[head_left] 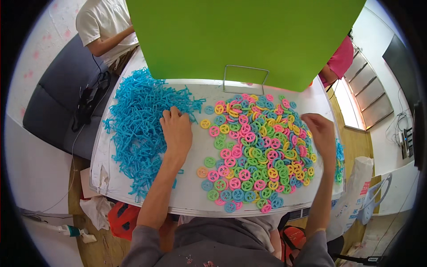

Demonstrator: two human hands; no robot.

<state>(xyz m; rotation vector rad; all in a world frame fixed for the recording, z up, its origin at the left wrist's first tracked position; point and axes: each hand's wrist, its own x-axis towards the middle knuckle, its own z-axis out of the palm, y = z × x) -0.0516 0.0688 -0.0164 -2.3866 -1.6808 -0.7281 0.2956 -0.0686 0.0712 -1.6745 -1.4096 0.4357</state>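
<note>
A large heap of thin blue plastic frame pieces [138,120] covers the left of the white table [189,196]. My left hand [177,133] reaches to the right side of this heap, its fingers curled down among the pieces. Whatever its fingertips hold is hidden. Small plastic wheels [253,153] in pink, green, yellow and blue lie spread over the middle and right. By their far right edge is my right hand [321,131], fingers bent and drawn together. Between those fingertips I cannot make out any object.
A tall green board [244,40] stands across the far side, with a bent metal wire stand [246,80] before it. Two other people, one in a white shirt [104,26] and one in pink [340,60], are beyond. A white sack [356,196] stands right of the table.
</note>
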